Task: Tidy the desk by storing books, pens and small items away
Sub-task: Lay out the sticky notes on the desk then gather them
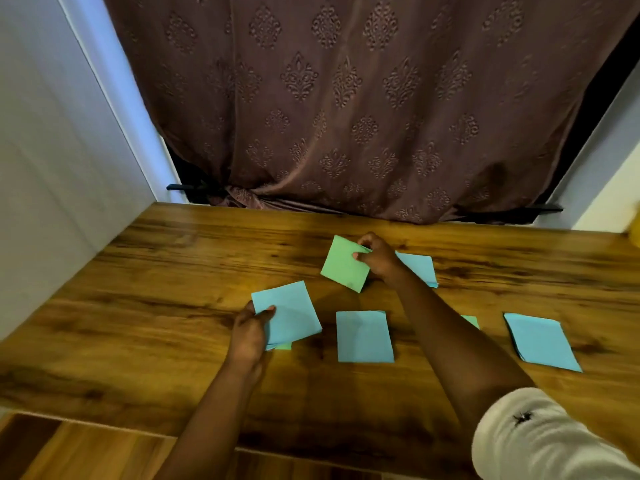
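Step in hand: gathering loose paper squares off tabletop (138,271)

Left hand (250,336) clamped on blue stack (289,311), lifted near front

Right hand (375,259) pinching green square (344,263) further back

Next, likely: add green to stack, then collect blue square (364,337) between arms and blue pile (540,342) at right

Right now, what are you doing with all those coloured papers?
A person is gathering paper squares off the wooden desk. The left hand holds a blue stack, with a bit of green under it. The right hand pinches a green square. Other blue squares lie flat, one in the middle and one at the right.
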{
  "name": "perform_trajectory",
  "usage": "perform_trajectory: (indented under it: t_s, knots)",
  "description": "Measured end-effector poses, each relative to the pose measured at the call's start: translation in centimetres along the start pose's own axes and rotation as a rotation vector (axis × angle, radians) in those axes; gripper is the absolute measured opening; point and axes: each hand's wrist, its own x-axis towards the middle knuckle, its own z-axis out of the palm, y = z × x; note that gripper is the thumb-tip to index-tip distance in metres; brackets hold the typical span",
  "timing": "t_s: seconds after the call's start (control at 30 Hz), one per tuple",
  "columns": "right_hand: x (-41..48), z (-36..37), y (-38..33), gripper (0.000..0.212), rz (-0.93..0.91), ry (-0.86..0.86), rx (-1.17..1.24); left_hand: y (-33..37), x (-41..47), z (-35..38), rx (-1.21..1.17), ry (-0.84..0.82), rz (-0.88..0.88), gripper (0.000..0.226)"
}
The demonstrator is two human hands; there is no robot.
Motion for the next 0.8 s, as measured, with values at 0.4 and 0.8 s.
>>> perform_trajectory:
  t_s: [0.4,0.8]
  knots:
    - [-18.3,-0.4,-6.9,0.024,-0.218,-0.245,0.030,-0.5,-8.4,-1.5,-0.171,-0.301,-0.128,0.034]
    - [-22.5,-0.3,-6.7,0.026,-0.346,-0.103,-0.141,-0.5,-11.5,0.2,-0.123,-0.307,-0.128,0.020]
